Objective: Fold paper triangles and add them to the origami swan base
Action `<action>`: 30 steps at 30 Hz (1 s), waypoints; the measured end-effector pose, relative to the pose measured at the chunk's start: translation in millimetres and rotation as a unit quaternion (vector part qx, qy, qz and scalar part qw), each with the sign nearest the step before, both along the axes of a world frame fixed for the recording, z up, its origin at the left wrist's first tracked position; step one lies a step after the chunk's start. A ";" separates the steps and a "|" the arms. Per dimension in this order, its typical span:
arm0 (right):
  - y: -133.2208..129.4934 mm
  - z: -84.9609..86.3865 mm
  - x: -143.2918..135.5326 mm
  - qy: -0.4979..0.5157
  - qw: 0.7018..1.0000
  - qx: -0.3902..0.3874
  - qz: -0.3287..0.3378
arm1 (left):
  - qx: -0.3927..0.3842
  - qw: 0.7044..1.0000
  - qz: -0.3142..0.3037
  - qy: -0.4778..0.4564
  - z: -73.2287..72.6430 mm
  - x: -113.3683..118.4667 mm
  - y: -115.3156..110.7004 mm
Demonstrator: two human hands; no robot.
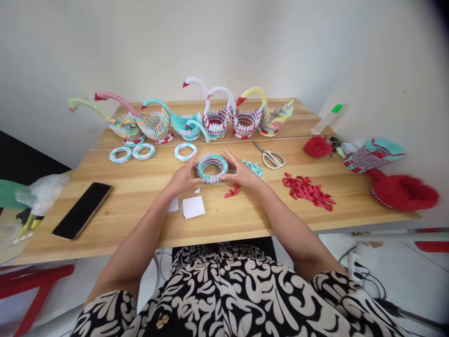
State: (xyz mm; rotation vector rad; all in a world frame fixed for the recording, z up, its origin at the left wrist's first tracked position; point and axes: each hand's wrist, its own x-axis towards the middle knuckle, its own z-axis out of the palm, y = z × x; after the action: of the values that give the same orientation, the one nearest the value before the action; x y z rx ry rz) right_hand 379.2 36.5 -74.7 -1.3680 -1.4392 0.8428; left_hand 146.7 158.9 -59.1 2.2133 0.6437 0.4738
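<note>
A round ring of folded paper pieces [212,168], turquoise and white with red inside, is held between both hands over the wooden table [133,210]. My left hand [184,177] curves round its left side, and my right hand [239,171] grips the right side. Just below the ring lie a few small red folded pieces [232,191] and a tiny white triangle [197,190]. White paper squares [193,207] are stacked near my left forearm. Turquoise folded pieces [254,168] lie beside my right hand, which partly hides them.
Several paper swans [216,120] line the back. Turquoise-white rings [185,151] lie before them. Scissors [271,157], a red pile [308,191] and red paper models [403,191] are on the right. A phone [83,210] lies left.
</note>
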 end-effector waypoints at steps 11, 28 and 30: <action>-2.5 10.9 -1.7 0.037 0.998 0.056 0.020 | 0.128 0.986 0.005 -0.103 6.7 -0.3 2.3; -0.1 -2.0 1.2 -0.039 0.999 0.010 0.031 | 0.085 0.994 -0.039 0.062 12.7 -4.3 1.6; -0.1 -2.0 1.4 -0.045 0.998 0.014 0.029 | 0.087 0.993 -0.042 0.063 13.7 -4.0 1.5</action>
State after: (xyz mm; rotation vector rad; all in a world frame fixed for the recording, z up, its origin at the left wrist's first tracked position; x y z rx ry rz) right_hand 380.6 36.4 -76.7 -1.3629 -1.5610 0.8042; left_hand 142.7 160.4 -45.4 2.4404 0.5911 0.3623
